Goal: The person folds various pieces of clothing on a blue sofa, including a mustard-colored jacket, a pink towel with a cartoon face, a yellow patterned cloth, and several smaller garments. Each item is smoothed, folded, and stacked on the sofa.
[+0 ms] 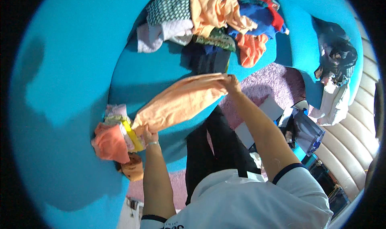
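A peach-orange cloth garment (184, 100) is stretched between my two hands over a blue sofa (129, 75). My left hand (150, 136) grips its lower left end, beside a small stack of folded clothes. At the upper right end, my right hand (232, 83) pinches the other edge. The stack holds a coral folded cloth (111, 143), a yellow cloth (132, 134) and other pieces. Below it lies a brown-orange cloth (132, 167). The fingertips under the fabric are partly hidden.
Loose clothes lie heaped at the back, among them a patterned cloth (170, 5), a peach garment (208, 8) and a coral cloth (251, 49). A dark bundle (337, 51) rests on the right sofa section. A grey bag (307, 132) is near the pink carpet (271, 81).
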Available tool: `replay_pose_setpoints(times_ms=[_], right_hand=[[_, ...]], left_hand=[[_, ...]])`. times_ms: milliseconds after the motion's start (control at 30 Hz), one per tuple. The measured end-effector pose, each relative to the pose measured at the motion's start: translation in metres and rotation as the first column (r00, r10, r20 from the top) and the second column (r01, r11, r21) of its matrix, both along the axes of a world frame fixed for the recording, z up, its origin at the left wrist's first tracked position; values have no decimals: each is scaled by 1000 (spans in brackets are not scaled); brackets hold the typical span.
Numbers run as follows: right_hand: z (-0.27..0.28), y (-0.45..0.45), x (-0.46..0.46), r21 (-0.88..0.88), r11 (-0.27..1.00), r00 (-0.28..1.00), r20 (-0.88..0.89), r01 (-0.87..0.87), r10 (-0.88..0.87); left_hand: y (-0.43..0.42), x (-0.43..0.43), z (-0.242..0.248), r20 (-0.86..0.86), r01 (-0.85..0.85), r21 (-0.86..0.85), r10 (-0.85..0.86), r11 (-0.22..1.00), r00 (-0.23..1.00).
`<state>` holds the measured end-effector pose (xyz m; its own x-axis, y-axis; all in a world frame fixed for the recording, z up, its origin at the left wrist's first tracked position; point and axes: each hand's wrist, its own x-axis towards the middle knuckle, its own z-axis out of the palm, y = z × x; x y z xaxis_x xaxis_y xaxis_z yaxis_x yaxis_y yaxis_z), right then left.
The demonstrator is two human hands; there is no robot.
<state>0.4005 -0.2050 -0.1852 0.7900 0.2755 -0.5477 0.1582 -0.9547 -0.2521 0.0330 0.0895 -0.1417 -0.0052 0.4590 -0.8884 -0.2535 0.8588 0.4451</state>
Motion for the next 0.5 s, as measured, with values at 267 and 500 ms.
replay_pose_setpoints(times_ms=[267,500], right_hand=[[-24,-29,19,208,978,999,38,-22,14],[59,20,32,157,948,895,-401,276,-194]], left_hand=[[-8,8,22,75,-143,-141,155,980,985],[-14,39,83,-187,181,330,-124,926,974]])
